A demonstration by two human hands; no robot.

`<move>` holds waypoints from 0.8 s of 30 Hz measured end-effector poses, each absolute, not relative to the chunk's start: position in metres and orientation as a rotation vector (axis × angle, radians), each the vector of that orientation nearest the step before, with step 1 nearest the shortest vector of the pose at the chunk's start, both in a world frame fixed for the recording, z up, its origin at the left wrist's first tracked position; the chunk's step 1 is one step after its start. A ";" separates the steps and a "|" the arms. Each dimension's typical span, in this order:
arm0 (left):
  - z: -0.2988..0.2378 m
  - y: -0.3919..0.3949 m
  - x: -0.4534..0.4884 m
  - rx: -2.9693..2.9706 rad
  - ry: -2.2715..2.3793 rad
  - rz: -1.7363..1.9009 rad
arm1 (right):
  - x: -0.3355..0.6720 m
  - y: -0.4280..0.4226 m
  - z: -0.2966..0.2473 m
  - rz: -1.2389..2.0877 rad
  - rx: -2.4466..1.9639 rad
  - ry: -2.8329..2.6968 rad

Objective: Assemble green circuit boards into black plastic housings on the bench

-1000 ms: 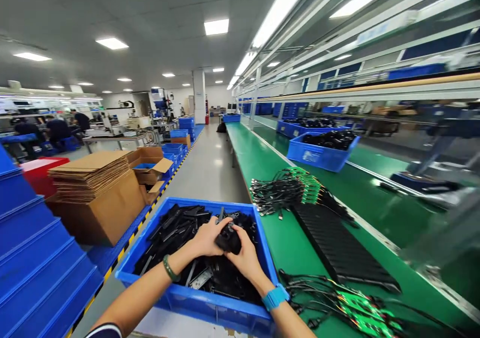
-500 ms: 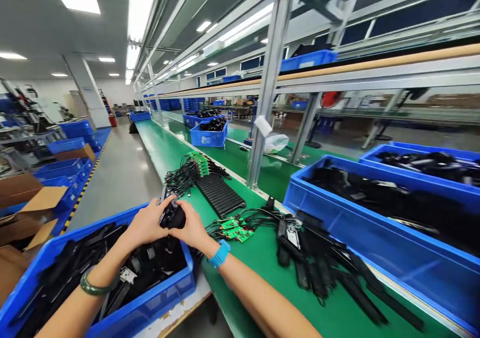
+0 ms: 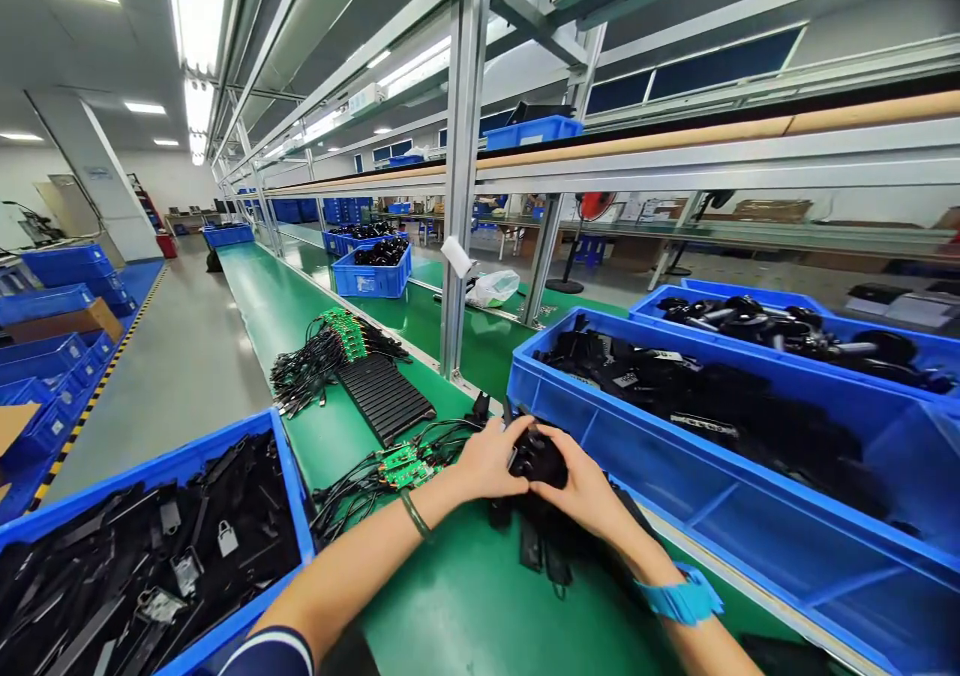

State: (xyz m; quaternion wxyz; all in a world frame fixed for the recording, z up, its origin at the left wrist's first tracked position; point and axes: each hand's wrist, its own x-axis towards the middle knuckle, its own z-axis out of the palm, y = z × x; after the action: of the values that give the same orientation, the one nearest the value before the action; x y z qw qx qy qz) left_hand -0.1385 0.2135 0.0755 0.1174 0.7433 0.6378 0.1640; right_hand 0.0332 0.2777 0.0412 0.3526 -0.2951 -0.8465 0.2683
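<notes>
Both hands grip one bunch of black plastic parts (image 3: pixel 537 458) just above the green bench (image 3: pixel 450 616). My left hand (image 3: pixel 487 459) wraps its left side and my right hand (image 3: pixel 585 491) wraps its right side, fingers curled. Under the hands lies a loose pile of black parts (image 3: pixel 547 546) on the bench. A blue bin of black parts (image 3: pixel 150 556) stands at the lower left. A large blue bin of black parts (image 3: pixel 720 426) stands directly right of the hands. Small green circuit boards with black wires (image 3: pixel 401 464) lie just left of my left hand.
A black ribbed tray (image 3: pixel 384 396) and a bundle of wired green boards (image 3: pixel 330 341) lie farther along the bench. A metal post (image 3: pixel 459 196) rises behind them. More blue bins (image 3: pixel 371 276) sit on the conveyor. Stacked blue crates (image 3: pixel 60 286) line the aisle at left.
The hands carried the black bunch from over the left bin rightward to the bench, beside the large bin. The view swung right, from the aisle to the bench.
</notes>
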 end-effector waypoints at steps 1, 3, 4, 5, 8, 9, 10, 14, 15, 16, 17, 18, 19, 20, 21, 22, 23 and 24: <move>0.066 0.219 -0.131 2.200 1.831 0.483 | 0.043 0.281 0.035 0.670 -0.795 -2.207; 0.053 0.227 -0.120 2.250 1.780 0.490 | 0.059 0.283 0.026 0.619 -0.857 -2.237; 0.048 0.230 -0.115 2.271 1.767 0.493 | 0.064 0.284 0.022 0.593 -0.894 -2.248; 0.044 0.233 -0.112 2.290 1.756 0.495 | 0.069 0.284 0.018 0.567 -0.933 -2.255; 0.038 0.238 -0.108 2.323 1.706 0.465 | 0.079 0.287 0.008 0.513 -1.050 -2.253; 0.038 0.239 -0.109 2.330 1.672 0.440 | 0.083 0.290 0.003 0.482 -1.088 -2.257; 0.040 0.239 -0.112 2.338 1.627 0.414 | 0.086 0.293 -0.002 0.435 -1.118 -2.271; 0.061 0.223 -0.142 2.397 1.490 0.386 | 0.104 0.308 -0.026 0.183 -1.140 -2.376; 0.069 0.214 -0.154 2.377 1.539 0.383 | 0.109 0.310 -0.031 0.153 -1.126 -2.395; 0.076 0.203 -0.168 2.320 1.641 0.371 | 0.115 0.309 -0.034 0.132 -1.116 -2.406; 0.082 0.192 -0.183 2.190 1.816 0.345 | 0.120 0.306 -0.036 0.113 -1.103 -2.409; 0.087 0.180 -0.198 2.090 1.955 0.334 | 0.124 0.300 -0.036 0.093 -1.082 -2.408; 0.090 0.168 -0.213 2.017 2.061 0.329 | 0.128 0.292 -0.035 0.071 -1.054 -2.403; 0.090 0.157 -0.228 1.939 2.160 0.323 | 0.130 0.282 -0.031 0.050 -1.021 -2.392; 0.089 0.147 -0.242 1.864 2.229 0.306 | 0.131 0.270 -0.027 0.035 -0.987 -2.379; 0.087 0.139 -0.253 1.803 2.269 0.292 | 0.131 0.258 -0.021 0.036 -0.952 -2.368; 0.084 0.133 -0.263 1.756 2.291 0.292 | 0.129 0.244 -0.014 0.058 -0.921 -2.360; 0.082 0.129 -0.270 1.719 2.302 0.302 | 0.126 0.230 -0.007 0.105 -0.904 -2.356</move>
State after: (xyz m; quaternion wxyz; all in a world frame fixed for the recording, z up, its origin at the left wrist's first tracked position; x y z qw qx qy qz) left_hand -0.2700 0.1290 0.0819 0.1259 0.5903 0.7905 0.1036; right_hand 0.1264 0.2304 -0.0071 0.3033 -0.3411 -0.8889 0.0396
